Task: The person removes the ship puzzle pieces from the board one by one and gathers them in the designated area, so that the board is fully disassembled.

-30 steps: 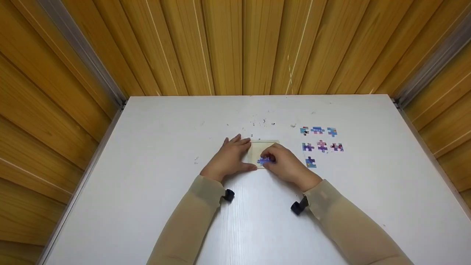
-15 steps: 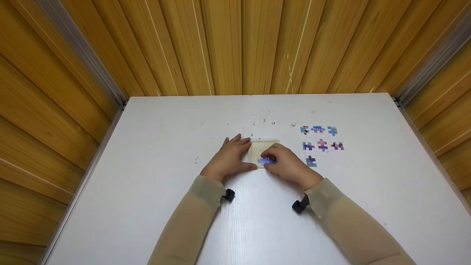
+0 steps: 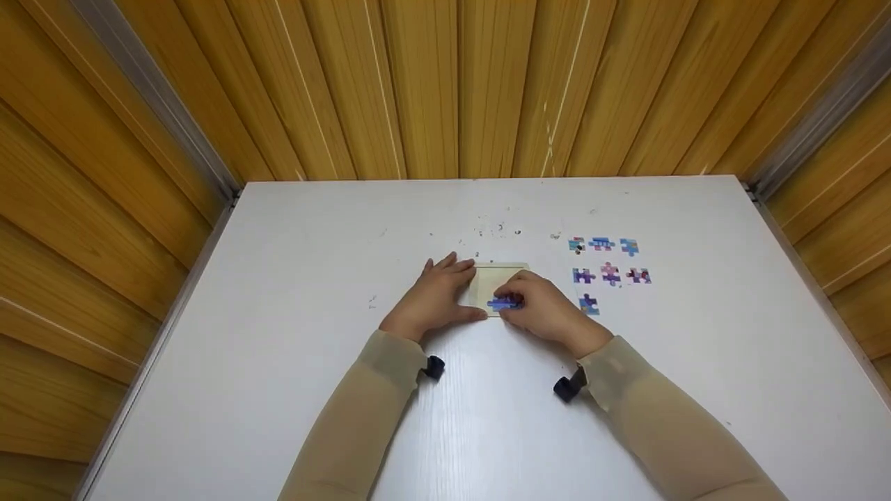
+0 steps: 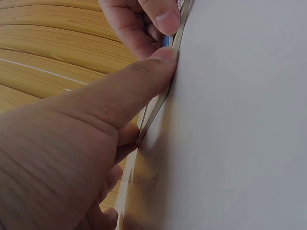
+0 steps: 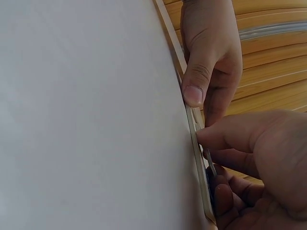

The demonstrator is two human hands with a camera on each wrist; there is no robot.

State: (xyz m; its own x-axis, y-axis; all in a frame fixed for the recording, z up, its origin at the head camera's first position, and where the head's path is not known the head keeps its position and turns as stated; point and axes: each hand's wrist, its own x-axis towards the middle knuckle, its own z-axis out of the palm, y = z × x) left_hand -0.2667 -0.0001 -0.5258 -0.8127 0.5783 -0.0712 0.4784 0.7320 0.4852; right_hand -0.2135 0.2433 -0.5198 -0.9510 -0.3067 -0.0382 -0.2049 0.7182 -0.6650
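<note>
A shallow pale wooden puzzle tray (image 3: 485, 284) lies flat on the white table. My left hand (image 3: 433, 298) holds it at the left side, thumb on the near rim and index fingertip by the far left corner. Inside the tray, my right hand (image 3: 543, 307) pinches a blue-purple jigsaw piece (image 3: 500, 304) near the front rim. The curled fingers hide part of that piece. In the right wrist view, a thin piece edge (image 5: 211, 163) shows between the right fingers, tilted against the tray rim (image 5: 201, 177). The left thumb (image 4: 165, 55) touches the rim close to the right fingers.
Several loose jigsaw pieces (image 3: 610, 273) lie in rows to the right of the tray. Dark specks and scuffs (image 3: 500, 228) mark the white table (image 3: 313, 243) beyond it. Yellow wood-look panels (image 3: 487, 90) stand at the back and both sides.
The blue-purple piece has shifted and tilted slightly in my right fingers, inside the tray. The left hand and the tray stay almost in place.
</note>
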